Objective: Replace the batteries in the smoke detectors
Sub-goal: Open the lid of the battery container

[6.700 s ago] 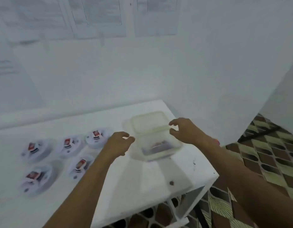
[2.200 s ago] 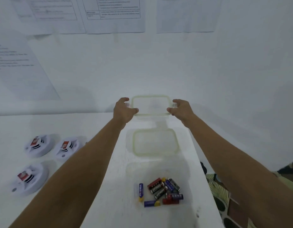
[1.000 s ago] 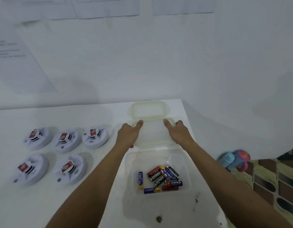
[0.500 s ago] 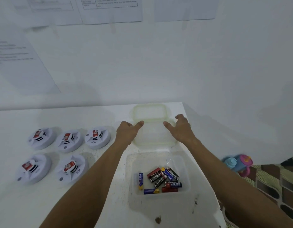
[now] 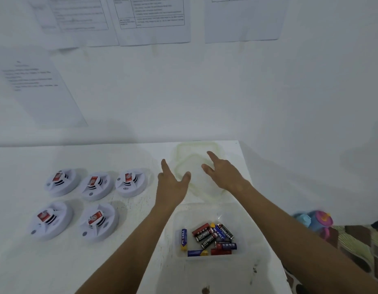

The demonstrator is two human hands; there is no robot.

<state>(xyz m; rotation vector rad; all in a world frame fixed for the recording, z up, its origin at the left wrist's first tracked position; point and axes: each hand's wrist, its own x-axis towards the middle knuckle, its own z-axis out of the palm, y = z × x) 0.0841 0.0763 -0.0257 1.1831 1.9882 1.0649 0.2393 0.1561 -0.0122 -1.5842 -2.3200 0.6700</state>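
Several white round smoke detectors (image 5: 97, 221) with red labels lie in two rows on the left of the white table (image 5: 56, 262). A clear plastic box (image 5: 255, 236) near me holds several loose batteries (image 5: 209, 239). Beyond it a clear lid (image 5: 207, 194) lies tilted against a second clear container (image 5: 196, 148) at the wall. My left hand (image 5: 172, 183) hovers at the lid's left edge with fingers spread, holding nothing. My right hand (image 5: 223, 174) is over the lid's right side, fingers extended and loose.
The table ends at the right, just past the boxes. Beyond that edge a blue and pink toy (image 5: 313, 220) sits on the patterned floor (image 5: 364, 247). Printed sheets (image 5: 152, 20) hang on the white wall behind the table.
Both hands have let go of the lid and lifted off it with fingers spread. The lid now rests tilted against the far container.
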